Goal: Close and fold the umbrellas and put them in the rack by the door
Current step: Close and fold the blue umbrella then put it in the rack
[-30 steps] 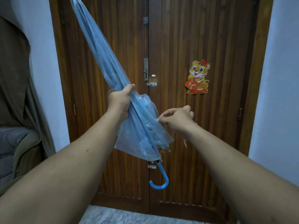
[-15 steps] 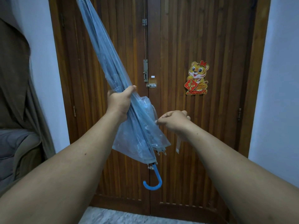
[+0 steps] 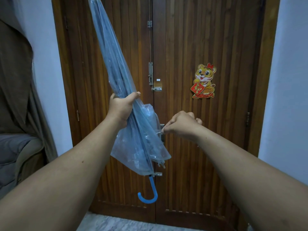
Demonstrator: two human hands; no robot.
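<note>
A closed transparent umbrella (image 3: 110, 64) with a bluish tint points up and to the left, tip out of frame at the top. Its blue hooked handle (image 3: 150, 195) hangs at the bottom. My left hand (image 3: 122, 108) grips the folded canopy around its middle. To the right, my right hand (image 3: 181, 125) pinches the thin clear closing strap (image 3: 159, 130) at the canopy's loose lower part. The lower folds still flare out. No rack is in view.
A dark wooden double door (image 3: 200, 47) with metal bolts fills the background, a tiger sticker (image 3: 204, 81) on its right leaf. A brown curtain (image 3: 16, 72) and a grey armchair (image 3: 15, 157) stand at the left. Pale walls flank the door.
My right hand has dropped slightly and pulled to the right, drawing the strap out from the canopy. The umbrella has tilted a little more upright; my left hand keeps its grip.
</note>
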